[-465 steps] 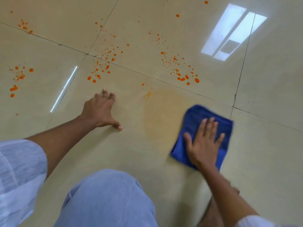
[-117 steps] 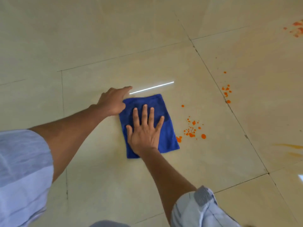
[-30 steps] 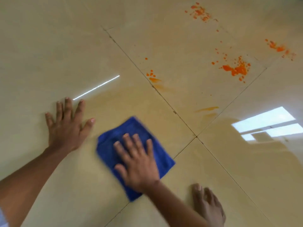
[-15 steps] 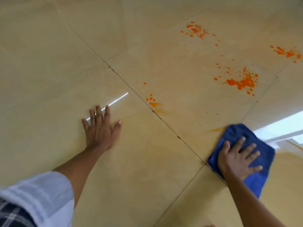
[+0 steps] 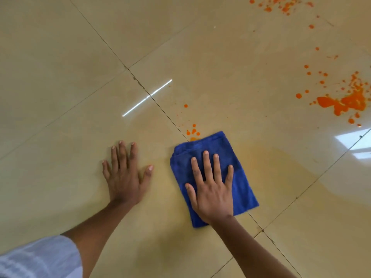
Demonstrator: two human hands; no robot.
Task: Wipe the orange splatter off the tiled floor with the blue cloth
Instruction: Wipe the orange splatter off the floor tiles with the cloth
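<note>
Tiled floor (image 5: pixel 60 57): big orange splatter (image 5: pixel 345 101) at far right, well away from the blue cloth (image 5: pixel 236 177). The floor near the cloth shows an orange film, so the cloth likely smears. Right hand (image 5: pixel 212 189) flat, fingers spread, pressing the cloth; small drops (image 5: pixel 193 131) sit just beyond its far edge. Left hand (image 5: pixel 124 177) flat, empty, bracing; may slip on the wet gloss.

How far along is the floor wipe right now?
Partly done. A faint orange haze beside the blue cloth suggests that patch was wiped. The right hand presses the cloth flat just below small drops; the left hand braces on the tile. Left: the big splatter and the far spots.
</note>
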